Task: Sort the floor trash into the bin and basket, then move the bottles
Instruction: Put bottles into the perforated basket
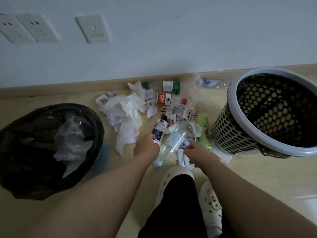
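The left hand (146, 145) has its fingers curled round the lower end of the small bottle (159, 129) with the purple label and dark cap, which lies on the floor in the middle of the litter. It looks empty, so it should be light, stiff enough to lift by the body, and a little slick. A wrap round the labelled part is safer than a hold on the cap.

The right hand (194, 150) is curled over the paper scraps (184, 158) beside the clear bottle (173, 143). I cannot tell whether its fingers have hold of one. The tissues (126, 115) are soft and almost weightless, best gathered in a loose bunch.

The lined bin (51, 177) stands toward the floor's left edge and the mesh basket (240, 127) toward the right, with more bottles along the wall edge.
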`<action>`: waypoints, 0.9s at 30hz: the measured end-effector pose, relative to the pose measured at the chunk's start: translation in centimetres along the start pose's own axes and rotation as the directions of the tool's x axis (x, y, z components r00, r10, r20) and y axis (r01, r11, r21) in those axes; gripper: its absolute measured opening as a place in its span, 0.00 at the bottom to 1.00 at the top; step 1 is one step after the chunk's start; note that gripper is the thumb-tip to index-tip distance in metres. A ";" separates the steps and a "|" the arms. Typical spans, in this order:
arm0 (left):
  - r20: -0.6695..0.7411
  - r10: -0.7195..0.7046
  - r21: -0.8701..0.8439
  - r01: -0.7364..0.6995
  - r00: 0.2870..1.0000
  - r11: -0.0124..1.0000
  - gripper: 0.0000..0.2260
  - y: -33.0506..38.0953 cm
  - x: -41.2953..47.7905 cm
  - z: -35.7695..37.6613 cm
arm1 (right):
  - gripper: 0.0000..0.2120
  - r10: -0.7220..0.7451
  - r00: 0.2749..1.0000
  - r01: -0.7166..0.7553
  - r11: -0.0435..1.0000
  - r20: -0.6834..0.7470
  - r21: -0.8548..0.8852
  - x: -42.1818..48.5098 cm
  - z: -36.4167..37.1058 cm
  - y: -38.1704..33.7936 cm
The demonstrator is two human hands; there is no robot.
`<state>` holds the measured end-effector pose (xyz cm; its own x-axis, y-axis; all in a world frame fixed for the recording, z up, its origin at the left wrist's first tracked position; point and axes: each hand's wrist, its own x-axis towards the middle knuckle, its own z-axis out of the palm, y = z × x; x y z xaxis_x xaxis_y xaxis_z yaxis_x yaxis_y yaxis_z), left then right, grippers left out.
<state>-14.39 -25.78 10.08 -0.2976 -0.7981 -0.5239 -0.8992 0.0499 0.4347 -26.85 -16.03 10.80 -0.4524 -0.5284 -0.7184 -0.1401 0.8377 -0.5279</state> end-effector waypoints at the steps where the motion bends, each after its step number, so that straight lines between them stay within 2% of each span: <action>1: 0.013 -0.011 -0.004 0.011 1.000 1.000 0.16 0.0 0.6 0.6 | 0.07 0.020 1.000 -0.019 1.000 -0.012 0.012 0.6 0.2 0.5; 3: 0.014 -0.037 0.004 0.037 0.999 0.999 0.14 0.1 2.7 2.7 | 0.05 0.054 0.998 -0.053 0.998 -0.018 0.029 2.9 0.7 1.7; 5: -0.047 -0.071 0.010 0.072 0.996 0.997 0.12 0.0 4.2 3.9 | 0.05 0.074 0.997 -0.072 0.996 -0.028 0.057 4.6 1.5 2.1; 8: -0.128 -0.152 0.015 0.155 0.980 0.988 0.13 0.0 6.5 5.9 | 0.05 0.108 0.994 -0.107 0.988 -0.010 0.114 7.5 3.2 2.5; 10: -0.103 -0.213 0.009 0.215 0.972 0.976 0.16 -0.4 8.0 7.1 | 0.10 0.178 0.982 -0.186 0.962 0.055 0.200 9.4 4.9 2.9; 14: 0.036 -0.320 0.008 0.320 0.947 0.948 0.20 -2.2 10.3 8.5 | 0.16 0.362 0.907 -0.419 0.830 0.216 0.367 10.9 7.2 3.0; 16: 0.085 -0.339 -0.043 0.343 0.937 0.938 0.21 -2.6 10.9 8.6 | 0.23 0.394 0.882 -0.468 0.790 0.258 0.396 11.4 8.1 3.0; 18: 0.115 -0.324 -0.084 0.334 0.939 0.939 0.22 -2.6 11.3 8.6 | 0.26 0.411 0.867 -0.498 0.732 0.280 0.465 11.7 8.7 3.1; 19: 0.129 -0.311 -0.104 0.325 0.942 0.940 0.22 -2.5 11.4 8.6 | 0.23 0.423 0.852 -0.524 0.683 0.309 0.510 11.9 8.9 3.2; 21: 0.167 -0.294 -0.172 0.321 0.941 0.931 0.22 -2.2 11.5 8.8 | 0.11 0.429 0.837 -0.544 0.581 0.340 0.605 12.0 9.2 3.1; 22: 0.184 -0.290 -0.222 0.327 0.939 0.919 0.22 -2.1 11.4 8.9 | 0.10 0.431 0.834 -0.546 0.548 0.346 0.634 12.0 9.3 3.1; 25: 0.204 -0.280 -0.355 0.338 0.938 0.872 0.20 -1.7 11.1 9.1 | 0.30 0.446 0.824 -0.550 0.483 0.349 0.681 12.0 9.2 3.1; 26: 0.214 -0.276 -0.384 0.341 0.937 0.858 0.19 -1.6 11.0 9.1 | 0.31 0.452 0.828 -0.532 0.448 0.331 0.718 11.9 8.9 2.9; 27: 0.225 -0.274 -0.409 0.346 0.935 0.844 0.17 -1.6 10.8 9.1 | 0.28 0.445 0.842 -0.501 0.432 0.305 0.750 11.8 8.5 2.6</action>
<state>-19.05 -29.07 -2.94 -0.1041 -0.6245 -0.7741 -0.7307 -0.4799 0.4855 -25.09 -21.23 -2.91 -0.1745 -0.1138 -0.9781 0.8266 0.5228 -0.2083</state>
